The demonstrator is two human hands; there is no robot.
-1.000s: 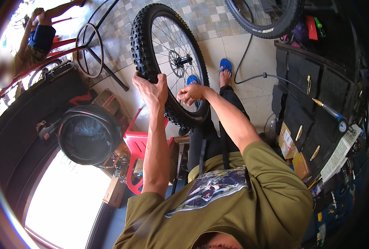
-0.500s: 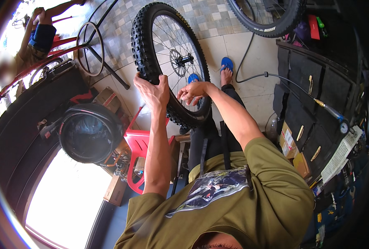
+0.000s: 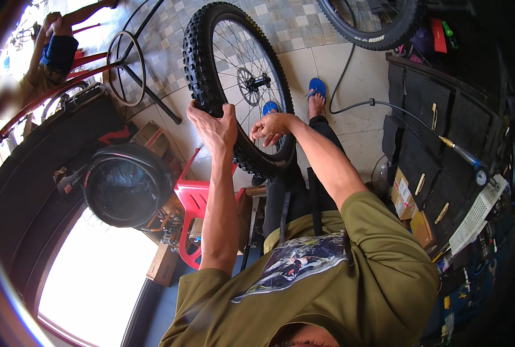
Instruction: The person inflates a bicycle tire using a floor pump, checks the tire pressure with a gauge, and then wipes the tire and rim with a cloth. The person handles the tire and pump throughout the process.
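Round bicycle wheel (image 3: pixel 248 88) with black, knobbed rubber tyre (image 3: pixel 196 78): held tilted ahead of the person, above the cream tiled floor (image 3: pixel 302 62). Left hand (image 3: pixel 216 128): clamped on the tyre's near left edge. Right hand (image 3: pixel 273 127): fingers curled at the wheel's near right edge; grip cannot be determined. Red plastic chair (image 3: pixel 192 198): beside the left forearm (image 3: pixel 220 208).
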